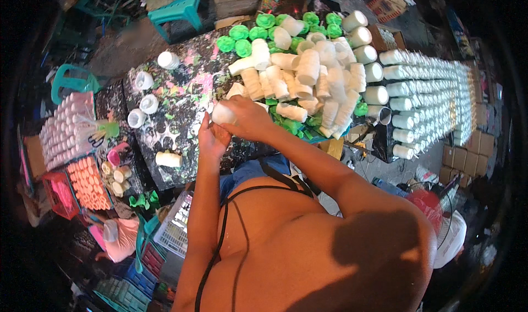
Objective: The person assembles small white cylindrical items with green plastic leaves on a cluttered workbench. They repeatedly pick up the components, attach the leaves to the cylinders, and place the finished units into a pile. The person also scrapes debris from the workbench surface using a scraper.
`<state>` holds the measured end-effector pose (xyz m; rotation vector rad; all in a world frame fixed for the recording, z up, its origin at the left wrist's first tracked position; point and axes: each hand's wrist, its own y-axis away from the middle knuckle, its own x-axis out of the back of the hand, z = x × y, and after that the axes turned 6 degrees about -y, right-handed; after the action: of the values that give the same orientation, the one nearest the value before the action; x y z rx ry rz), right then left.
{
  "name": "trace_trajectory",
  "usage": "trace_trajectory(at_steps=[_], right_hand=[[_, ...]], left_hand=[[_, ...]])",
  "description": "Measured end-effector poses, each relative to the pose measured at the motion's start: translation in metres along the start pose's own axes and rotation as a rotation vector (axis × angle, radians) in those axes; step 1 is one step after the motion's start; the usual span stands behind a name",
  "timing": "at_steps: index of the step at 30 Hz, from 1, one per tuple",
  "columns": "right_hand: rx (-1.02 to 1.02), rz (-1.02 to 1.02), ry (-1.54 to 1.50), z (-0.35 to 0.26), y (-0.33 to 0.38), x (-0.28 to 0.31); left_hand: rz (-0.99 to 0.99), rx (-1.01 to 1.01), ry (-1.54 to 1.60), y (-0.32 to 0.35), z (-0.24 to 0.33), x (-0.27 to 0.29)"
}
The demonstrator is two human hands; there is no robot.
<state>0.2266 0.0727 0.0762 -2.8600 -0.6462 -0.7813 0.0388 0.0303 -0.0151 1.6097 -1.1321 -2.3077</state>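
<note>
"Watching from afar, I see the right grip (246, 118) clamped on a rounded white piece (222, 115), above the counter (187, 105)."

"And the left grip (213, 140)?"

"At that piece's near side; I cannot tell whether it's closed. To the right I see heaped white cylinders (308, 69), with green bundles (239, 32) along the far side."

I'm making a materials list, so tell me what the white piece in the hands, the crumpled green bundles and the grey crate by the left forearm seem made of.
White piece: perhaps plastic or wax; smooth, pale surface, material unclear. Green bundles: probably thin plastic film or paper, slightly shiny, judging by creases. Grey crate: likely rigid moulded plastic, dull, judging by regular openwork sides.
</note>
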Motion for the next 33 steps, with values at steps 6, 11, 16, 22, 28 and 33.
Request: trace_trajectory(at_steps=[6, 11, 16, 22, 28, 33], right_hand=[[-0.200, 0.591, -0.287, 0.051, 0.039, 0.138], [-0.231, 0.956, 0.495, 0.228, 0.069, 0.248], [-0.501, 0.520, 0.591, 0.320, 0.089, 0.289], [-0.503, 0.492, 0.729, 0.229, 0.041, 0.306], [0.076, 0.505, 0.330, 0.107, -0.097, 0.199], [0.404, 0.070, 0.169, 0.009, -0.218, -0.023]], left_hand=[[0.093, -0.129, -0.027, 0.012, -0.005, -0.020], [0.145, -0.188, 0.144, 0.000, -0.002, 0.033], [0.320, -0.199, 0.118, -0.006, -0.013, 0.046], [0.381, -0.237, 0.106, 0.027, -0.006, 0.049], [0.368, -0.270, 0.167, 0.027, -0.006, 0.068], [0.361, -0.318, 0.194, 0.046, -0.001, 0.073]])
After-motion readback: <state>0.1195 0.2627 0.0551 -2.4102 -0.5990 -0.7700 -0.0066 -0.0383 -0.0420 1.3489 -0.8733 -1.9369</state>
